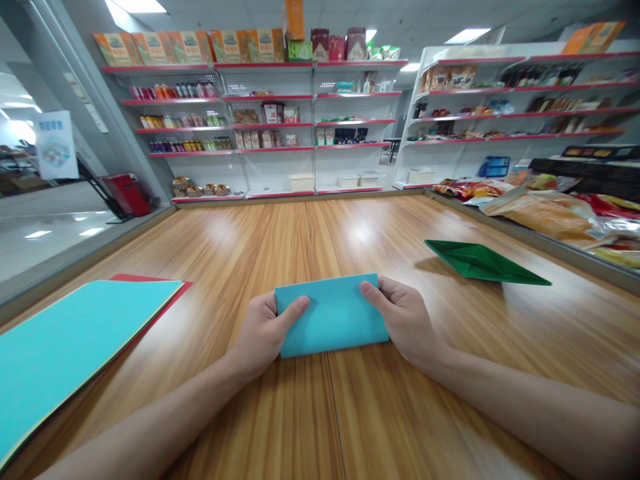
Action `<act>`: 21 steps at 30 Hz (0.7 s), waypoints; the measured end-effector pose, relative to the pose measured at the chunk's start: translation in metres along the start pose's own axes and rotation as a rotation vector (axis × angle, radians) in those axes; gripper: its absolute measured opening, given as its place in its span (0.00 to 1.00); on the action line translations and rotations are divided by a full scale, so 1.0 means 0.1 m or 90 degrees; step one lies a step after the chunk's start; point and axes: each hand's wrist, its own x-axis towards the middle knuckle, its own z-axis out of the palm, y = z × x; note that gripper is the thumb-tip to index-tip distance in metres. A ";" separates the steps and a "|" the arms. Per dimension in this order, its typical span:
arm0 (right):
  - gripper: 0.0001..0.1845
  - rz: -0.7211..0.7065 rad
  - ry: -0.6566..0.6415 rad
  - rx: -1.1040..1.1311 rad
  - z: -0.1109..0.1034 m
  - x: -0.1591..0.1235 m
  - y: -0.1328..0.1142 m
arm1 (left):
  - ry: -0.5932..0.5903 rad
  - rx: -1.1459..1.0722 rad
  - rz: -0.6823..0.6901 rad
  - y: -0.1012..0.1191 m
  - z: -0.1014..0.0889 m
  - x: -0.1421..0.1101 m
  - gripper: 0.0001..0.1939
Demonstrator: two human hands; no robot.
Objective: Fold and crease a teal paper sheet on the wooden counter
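Note:
A folded turquoise sheet of paper (333,315) lies flat on the wooden table (280,247) in front of me. My left hand (263,333) grips its left edge, thumb lying on top and fingers curled beneath. On the other side, my right hand (407,320) pinches the right edge, its thumb also pressed on the top face.
A stack of coloured paper sheets (65,347), turquoise on top with red below, lies at the near left. A folded green paper boat (483,262) rests on the table to the right. Snack bags (550,213) fill a bin along the right edge. Store shelves (280,127) stand behind.

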 end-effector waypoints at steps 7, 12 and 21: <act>0.19 -0.017 0.007 -0.016 -0.02 0.00 0.01 | -0.060 -0.060 -0.007 -0.02 -0.02 0.00 0.17; 0.20 -0.015 0.013 -0.017 -0.01 -0.01 0.00 | -0.041 -0.053 0.002 -0.03 -0.02 0.00 0.18; 0.21 -0.009 0.017 -0.012 0.00 -0.01 -0.01 | -0.015 0.004 0.023 -0.04 -0.01 0.01 0.21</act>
